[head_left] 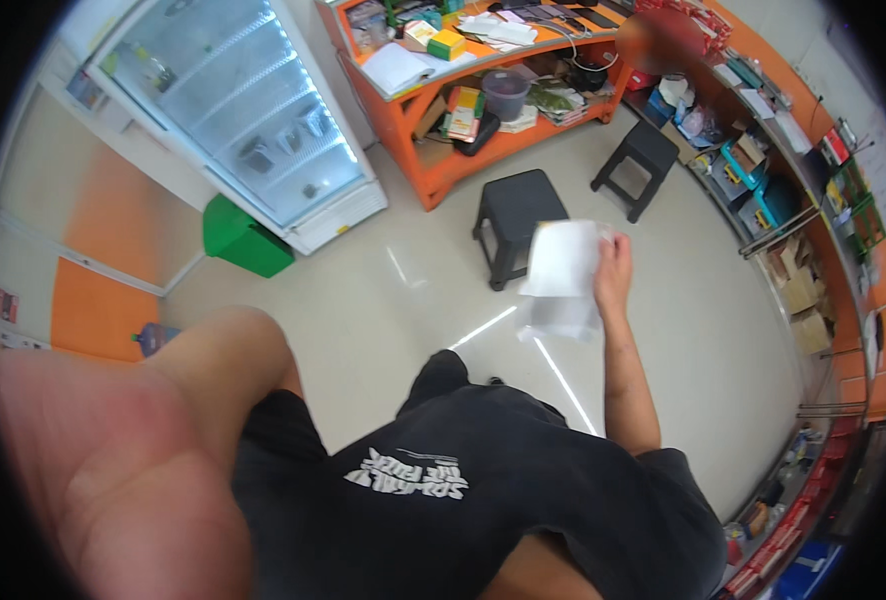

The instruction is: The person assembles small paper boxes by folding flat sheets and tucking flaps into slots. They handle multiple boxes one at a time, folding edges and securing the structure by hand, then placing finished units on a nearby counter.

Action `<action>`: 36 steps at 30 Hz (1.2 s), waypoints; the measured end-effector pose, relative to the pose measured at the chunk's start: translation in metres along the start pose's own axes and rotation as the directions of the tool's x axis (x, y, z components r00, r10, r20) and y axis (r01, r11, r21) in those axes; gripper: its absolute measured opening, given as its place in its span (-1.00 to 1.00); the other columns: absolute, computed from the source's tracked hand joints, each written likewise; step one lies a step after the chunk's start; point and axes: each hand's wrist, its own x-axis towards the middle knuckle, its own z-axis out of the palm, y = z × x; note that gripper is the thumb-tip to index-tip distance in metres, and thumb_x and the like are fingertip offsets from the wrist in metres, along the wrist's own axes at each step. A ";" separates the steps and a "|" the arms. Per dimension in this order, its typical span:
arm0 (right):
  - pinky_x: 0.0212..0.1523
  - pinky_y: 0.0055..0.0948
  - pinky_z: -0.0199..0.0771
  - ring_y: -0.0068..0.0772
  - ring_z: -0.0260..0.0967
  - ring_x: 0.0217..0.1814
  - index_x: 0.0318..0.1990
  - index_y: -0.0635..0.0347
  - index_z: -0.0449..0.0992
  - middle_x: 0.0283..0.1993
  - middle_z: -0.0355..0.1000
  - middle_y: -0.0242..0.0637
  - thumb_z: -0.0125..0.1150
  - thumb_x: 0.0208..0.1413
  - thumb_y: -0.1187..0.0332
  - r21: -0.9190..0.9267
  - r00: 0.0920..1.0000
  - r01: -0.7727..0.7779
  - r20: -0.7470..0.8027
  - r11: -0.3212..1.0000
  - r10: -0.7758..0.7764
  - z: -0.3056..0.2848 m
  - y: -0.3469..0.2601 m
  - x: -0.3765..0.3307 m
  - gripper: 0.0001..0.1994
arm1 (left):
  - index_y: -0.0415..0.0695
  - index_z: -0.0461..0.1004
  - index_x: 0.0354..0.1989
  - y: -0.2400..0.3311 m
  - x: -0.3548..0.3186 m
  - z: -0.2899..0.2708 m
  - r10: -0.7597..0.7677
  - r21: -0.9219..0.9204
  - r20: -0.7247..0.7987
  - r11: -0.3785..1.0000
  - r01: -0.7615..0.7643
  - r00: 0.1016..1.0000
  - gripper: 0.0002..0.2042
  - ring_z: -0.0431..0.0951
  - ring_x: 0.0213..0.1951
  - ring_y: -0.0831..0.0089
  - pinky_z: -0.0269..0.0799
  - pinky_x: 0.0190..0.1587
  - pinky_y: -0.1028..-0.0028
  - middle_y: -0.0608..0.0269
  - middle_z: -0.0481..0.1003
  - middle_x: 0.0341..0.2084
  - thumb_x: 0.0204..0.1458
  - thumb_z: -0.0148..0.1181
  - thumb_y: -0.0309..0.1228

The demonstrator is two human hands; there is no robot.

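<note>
My right hand (615, 270), at the end of an outstretched arm, grips a white sheet of paper (563, 258) by its right edge. Below the paper hangs a translucent plastic piece (560, 317), apparently held along with it. My left arm is bent at the elbow, bringing my left hand (113, 470) up very close at the lower left. That hand looks large and blurred, and its fingers cannot be made out. Just beyond the paper stands a black plastic stool (525, 200), partly covered by it.
A lit glass-door fridge (253, 120) stands at the far left beside a green bin (243, 238). Behind the stool is an orange desk (393, 125) loaded with papers and boxes. A second black stool (639, 165) stands farther right. Crowded shelving (813, 190) curves along the right.
</note>
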 end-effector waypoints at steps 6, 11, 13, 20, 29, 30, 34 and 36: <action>-0.07 -0.35 0.43 -0.26 0.48 -0.12 -0.08 0.27 0.42 -0.18 0.51 -0.10 0.11 0.25 0.29 0.103 0.989 0.148 0.007 0.984 -0.150 0.076 -0.070 0.126 -0.76 | -0.22 0.44 -0.07 -0.139 -0.051 0.027 -0.050 0.022 -0.058 0.998 0.051 0.997 -0.72 0.48 -0.25 0.31 0.41 -0.18 0.40 0.05 0.49 -0.24 0.11 0.16 -0.34; -0.22 -0.36 0.44 -0.33 0.48 -0.24 -0.13 0.26 0.39 -0.25 0.49 -0.16 0.11 0.23 0.33 0.029 0.991 0.123 0.056 0.992 -0.124 0.154 -0.093 0.252 -0.81 | -0.25 0.45 -0.10 -0.314 -0.164 0.064 -0.520 0.072 -0.052 0.850 0.522 0.853 -0.76 0.49 -0.29 0.34 0.43 -0.20 0.44 0.07 0.50 -0.29 0.13 0.15 -0.37; -0.26 -0.47 0.36 -0.52 0.34 -0.31 -0.15 0.22 0.39 -0.34 0.42 -0.33 0.12 0.25 0.31 0.051 0.987 0.138 0.074 0.989 -0.142 0.189 -0.095 0.291 -0.82 | -0.17 0.55 -0.25 -0.390 -0.234 0.089 -0.822 0.188 0.329 0.538 0.821 0.464 -0.91 0.49 -0.32 0.55 0.36 -0.25 0.52 0.27 0.54 -0.36 0.07 0.23 -0.53; -0.30 -0.61 0.28 -0.68 0.27 -0.31 -0.13 0.22 0.44 -0.32 0.42 -0.44 0.19 0.25 0.29 0.056 0.986 -0.009 0.164 0.998 0.000 0.274 -0.110 0.385 -0.81 | -0.20 0.55 -0.25 -0.521 -0.395 0.168 -0.862 0.041 0.497 -0.088 0.995 -0.097 -0.81 0.57 -0.31 0.54 0.43 -0.23 0.47 0.25 0.60 -0.37 0.11 0.28 -0.32; 0.06 -0.50 0.39 -0.48 0.43 -0.03 0.01 0.30 0.45 -0.08 0.50 -0.23 -0.11 0.22 0.41 0.208 0.807 -0.241 0.586 0.948 0.076 0.337 -0.068 0.520 -0.71 | -0.29 0.39 -0.01 -0.637 -0.486 0.244 -0.902 -0.085 0.427 -0.111 0.990 -0.065 -0.66 0.57 -0.06 0.27 0.47 0.03 0.29 0.04 0.53 -0.12 0.15 0.21 -0.32; 0.12 -0.48 0.38 -0.44 0.44 0.02 0.05 0.31 0.45 -0.04 0.50 -0.19 -0.17 0.21 0.42 0.233 0.767 -0.253 0.640 0.939 0.048 0.344 -0.061 0.538 -0.66 | -0.30 0.38 0.00 -0.651 -0.498 0.254 -0.917 -0.115 0.382 -0.166 0.979 -0.110 -0.67 0.56 -0.05 0.30 0.49 0.01 0.32 0.05 0.52 -0.11 0.18 0.18 -0.32; 0.11 -0.40 0.38 -0.39 0.43 0.08 0.12 0.34 0.38 0.03 0.52 -0.16 -0.22 0.25 0.42 0.296 0.763 -0.099 0.635 0.950 -0.119 0.353 -0.020 0.614 -0.64 | -0.31 0.37 0.02 -0.701 -0.547 0.303 -0.918 -0.317 0.204 -0.390 0.864 -0.340 -0.70 0.60 -0.12 0.36 0.59 -0.11 0.40 0.08 0.52 -0.11 0.27 0.08 -0.33; 0.17 -0.29 0.34 -0.20 0.43 0.10 0.12 0.29 0.37 0.08 0.48 -0.17 -0.03 0.14 0.50 0.231 0.790 0.131 0.563 0.964 -0.242 0.349 -0.012 0.655 -0.64 | -0.31 0.37 0.01 -0.728 -0.566 0.325 -0.881 -0.352 0.150 -0.472 0.808 -0.449 -0.70 0.63 -0.18 0.35 0.62 -0.13 0.40 0.05 0.54 -0.14 0.27 0.08 -0.32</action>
